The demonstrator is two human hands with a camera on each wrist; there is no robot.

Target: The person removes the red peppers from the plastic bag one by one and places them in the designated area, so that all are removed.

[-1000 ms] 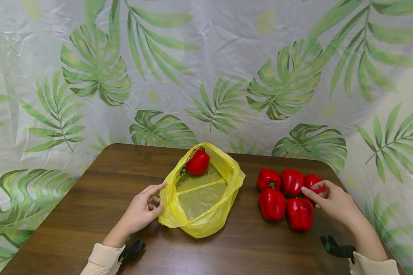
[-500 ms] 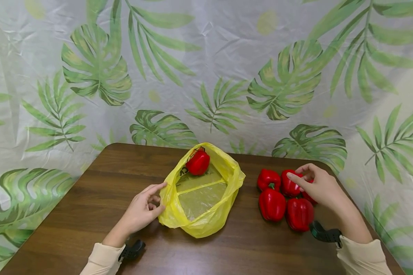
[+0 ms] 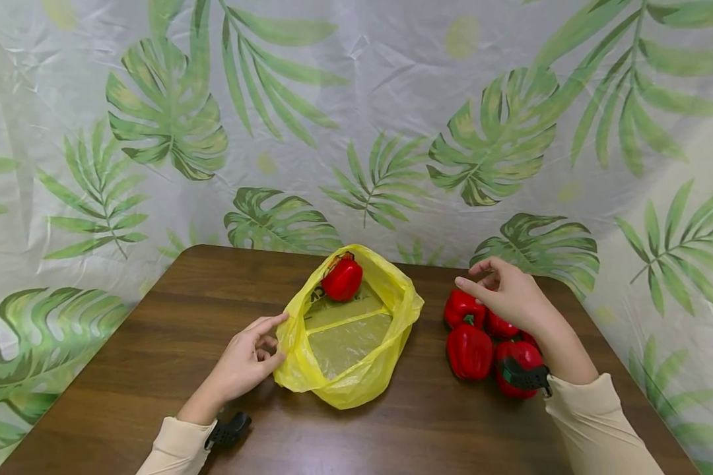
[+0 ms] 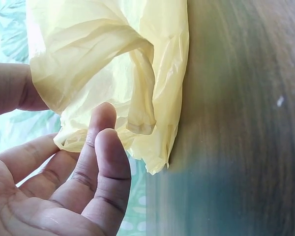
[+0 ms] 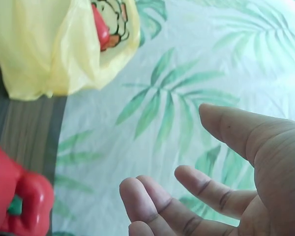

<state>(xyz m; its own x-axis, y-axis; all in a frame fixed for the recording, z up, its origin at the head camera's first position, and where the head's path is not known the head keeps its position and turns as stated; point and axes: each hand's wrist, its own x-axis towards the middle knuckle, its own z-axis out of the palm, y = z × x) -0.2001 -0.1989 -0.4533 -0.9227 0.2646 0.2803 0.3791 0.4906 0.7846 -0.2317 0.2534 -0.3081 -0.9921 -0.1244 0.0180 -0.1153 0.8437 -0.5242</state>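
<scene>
A yellow plastic bag (image 3: 356, 389) lies with its mouth facing up at the middle of the table, one red bell pepper (image 3: 342, 280) inside it. My left hand (image 3: 245, 359) holds the bag's left rim; in the left wrist view its index and thumb tips are partly hidden by the plastic, the other fingers (image 4: 113, 162) loosely bent. Over on the right, several red bell peppers (image 3: 470, 351) sit close together. My right hand (image 3: 511, 293) hovers above the back of this group, fingers apart and holding nothing, partly covering the peppers behind it.
The brown wooden table (image 3: 172, 343) ends at a leaf-print cloth (image 3: 356, 132) hanging behind it. Black wrist straps (image 3: 228, 430) are on both forearms. In the right wrist view a pepper (image 5: 14, 191) shows at lower left.
My right hand has moved left and away from me across the pepper group, from the right-hand peppers to above the back left ones. The left hand and bag stay put.
</scene>
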